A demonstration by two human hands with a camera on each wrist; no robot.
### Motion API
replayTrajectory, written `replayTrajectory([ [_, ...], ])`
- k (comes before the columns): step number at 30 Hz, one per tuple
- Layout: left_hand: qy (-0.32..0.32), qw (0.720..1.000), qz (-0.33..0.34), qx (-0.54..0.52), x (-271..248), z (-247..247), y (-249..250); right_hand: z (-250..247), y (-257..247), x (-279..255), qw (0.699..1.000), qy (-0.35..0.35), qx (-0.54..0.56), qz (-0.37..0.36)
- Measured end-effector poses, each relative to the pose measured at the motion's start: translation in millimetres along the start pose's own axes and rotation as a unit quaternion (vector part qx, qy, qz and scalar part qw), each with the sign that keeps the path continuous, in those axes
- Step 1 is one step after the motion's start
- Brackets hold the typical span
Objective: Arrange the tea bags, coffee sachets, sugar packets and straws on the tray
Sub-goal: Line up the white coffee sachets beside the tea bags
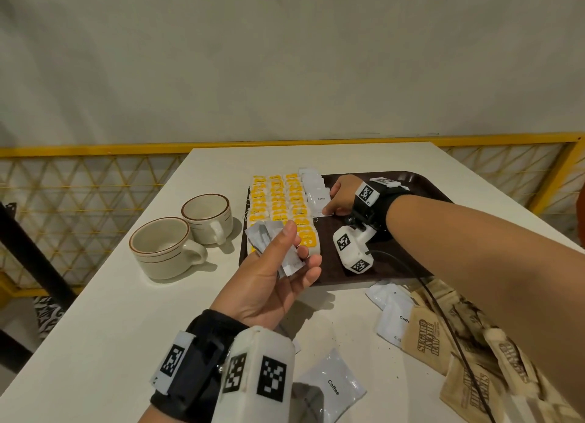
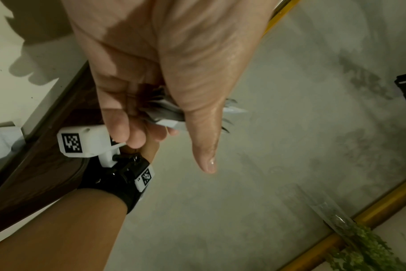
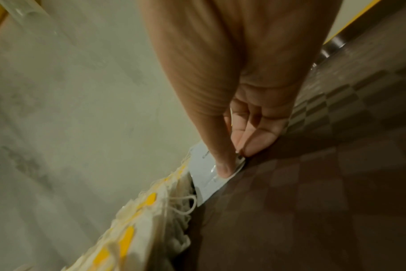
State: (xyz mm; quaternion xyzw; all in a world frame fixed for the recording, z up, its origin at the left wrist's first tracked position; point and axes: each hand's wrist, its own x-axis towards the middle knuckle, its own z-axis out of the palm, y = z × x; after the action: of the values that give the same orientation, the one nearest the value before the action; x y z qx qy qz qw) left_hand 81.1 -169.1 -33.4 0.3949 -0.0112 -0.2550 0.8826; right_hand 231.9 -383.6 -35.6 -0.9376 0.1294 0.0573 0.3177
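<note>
Coffee sachet (image 1: 322,213) flat on brown tray (image 1: 421,185), at near end of white sachet row, beside yellow tea bags (image 1: 278,207); right hand (image 1: 340,197) pinches its edge, thumb and fingertips; left hand (image 1: 278,273) palm-up over tray's near edge, clasps sachet bundle (image 1: 269,242); sugar packets (image 1: 468,353) on table (image 1: 126,327) at right; two cups (image 1: 183,235) left of tray.

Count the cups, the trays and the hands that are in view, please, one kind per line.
Cups: 2
Tray: 1
Hands: 2, left hand and right hand
Total: 5
</note>
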Motion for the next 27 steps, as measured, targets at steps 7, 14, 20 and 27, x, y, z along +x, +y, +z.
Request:
replayTrajectory([
  [7,-0.007,1.000,0.011,0.014,0.9,-1.0,-0.8,-6.2,-1.1,-2.1,0.999,-0.006,0.040,-0.002],
  [14,-0.006,1.000,0.014,0.021,1.5,-2.2,-1.3,-4.8,1.2,-3.0,0.998,-0.035,0.042,-0.030],
  [20,-0.002,1.000,0.014,0.028,2.3,-2.2,-2.8,-4.2,0.7,-3.7,0.998,-0.037,0.033,-0.036],
  [27,-0.003,1.000,0.012,0.027,2.6,-3.1,-1.8,0.0,-0.4,5.0,0.999,-0.001,0.003,-0.034],
])
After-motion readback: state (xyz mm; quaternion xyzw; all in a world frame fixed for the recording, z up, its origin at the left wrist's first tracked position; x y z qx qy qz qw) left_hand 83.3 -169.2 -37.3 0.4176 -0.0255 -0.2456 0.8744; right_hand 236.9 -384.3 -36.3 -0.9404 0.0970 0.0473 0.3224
